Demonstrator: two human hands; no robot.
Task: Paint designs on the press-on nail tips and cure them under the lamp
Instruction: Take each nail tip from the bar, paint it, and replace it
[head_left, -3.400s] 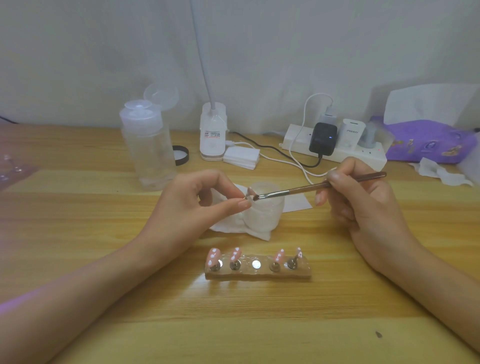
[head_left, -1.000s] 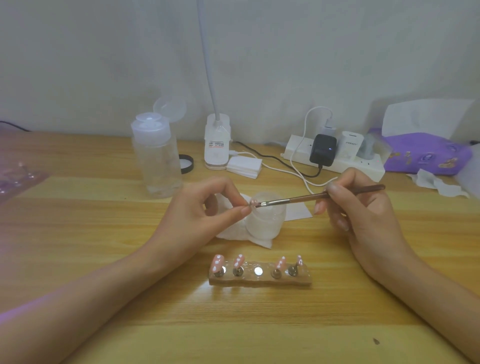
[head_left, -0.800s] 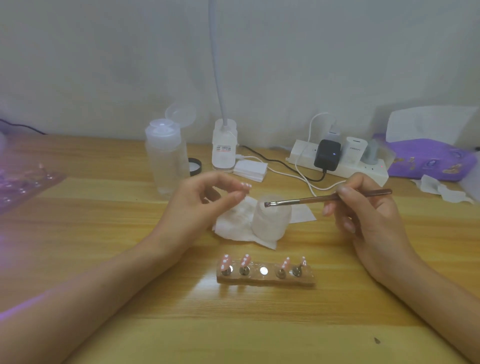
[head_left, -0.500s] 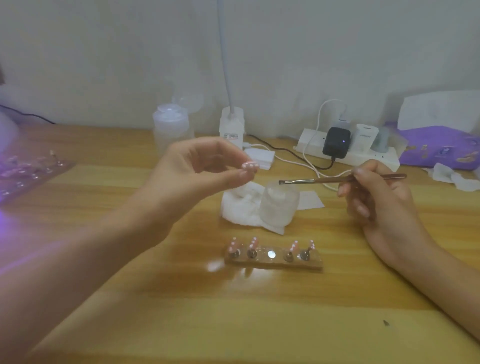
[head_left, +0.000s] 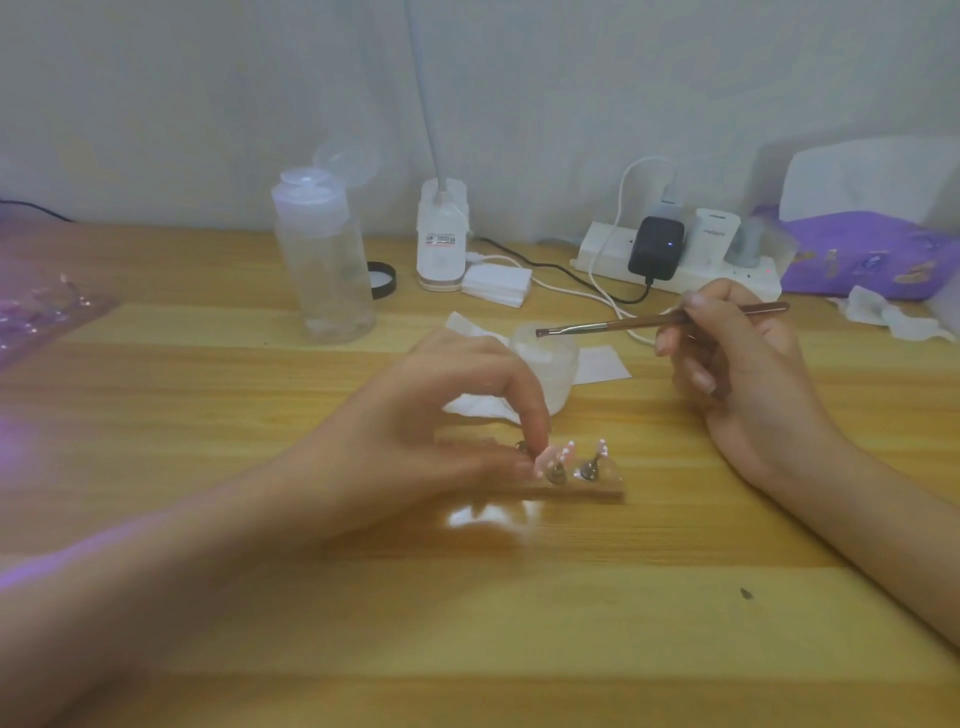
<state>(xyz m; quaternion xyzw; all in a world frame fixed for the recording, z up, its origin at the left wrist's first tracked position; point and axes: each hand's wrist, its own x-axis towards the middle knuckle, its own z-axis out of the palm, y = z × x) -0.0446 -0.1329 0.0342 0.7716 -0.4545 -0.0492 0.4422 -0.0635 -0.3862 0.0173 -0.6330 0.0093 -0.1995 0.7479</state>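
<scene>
Left hand (head_left: 457, 415): thumb and forefinger pinched on a pink nail tip (head_left: 545, 461) with white dots, at the middle of the holder (head_left: 597, 491). Too blurred to tell whether seated on its stud or just above it. Right hand (head_left: 737, 374): curled round a brush (head_left: 649, 325), raised behind and right of the holder, bristles over a frosted jar (head_left: 550, 369) just behind it. More dotted tips (head_left: 597, 460) upright on the holder's right end; left end hidden under the hand.

Likely trouble, by judgement:
- Dots smeared by the pinching fingertips, if not yet cured.
- Neighbouring tips knocked off their studs by a crowding thumb.
- Holder, seemingly small and light, shoved or tipped by a sideways push.
- Tip set down crooked.
- Loaded bristles dabbing the left knuckles on a careless swing.

Pale wooden table (head_left: 467, 623), with a glare patch just in front of the holder. Under the jar, a crumpled tissue (head_left: 478, 405). Further behind the holder:
- a clear bottle (head_left: 324, 270) with its flip lid open
- a black cap (head_left: 382, 273)
- a white lamp base (head_left: 441, 244) with its neck rising out of view
- a stack of white pads (head_left: 498, 286)
- a power strip (head_left: 675, 260) with plugs and cables

Far behind-right, a purple pack (head_left: 872, 260). Far left, a plastic sheet (head_left: 41, 312) in violet glow. Plain white wall (head_left: 208, 104) behind everything.
</scene>
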